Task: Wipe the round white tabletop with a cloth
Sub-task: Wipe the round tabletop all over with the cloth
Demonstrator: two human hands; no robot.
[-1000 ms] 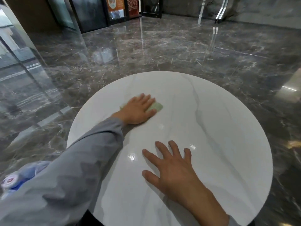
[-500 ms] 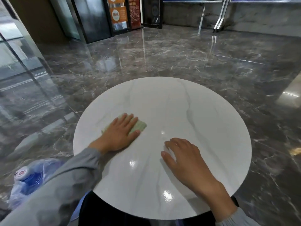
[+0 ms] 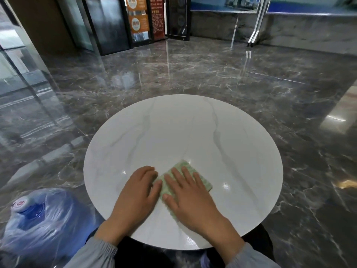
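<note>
Sleeves [image 3: 92, 254]: grey cuffs at the near rim; the person stands close against the bench.
Water jug [image 3: 36, 225]: blue, wrapped in clear plastic, on the floor to the near left, apart from the bench.
Left hand [image 3: 137, 192]: lies on the bench top, fingers loosely bent and holding nothing. It is blurred. The thumb side touches the cloth's left edge, probably to steady it.
Right hand [image 3: 190, 198]: flat, fingers spread, palm down on the cloth. The spread likely puts pressure over more of the fabric.
Cloth [image 3: 204, 184]: pale green, folded flat, on the near middle of the bench under the right hand. Its far and right corners show.
Bench [image 3: 173, 132]: round, white, faint grey veining, glossy. Nothing else lies on it.
Step (judged): wipe in progress at the near part; I cannot tell whether the far half is done.
Floor [image 3: 251, 84]: dark polished marble, reflective.
Doors [image 3: 108, 26]: dark glass, far left, beside orange signs [image 3: 138, 20].
</note>
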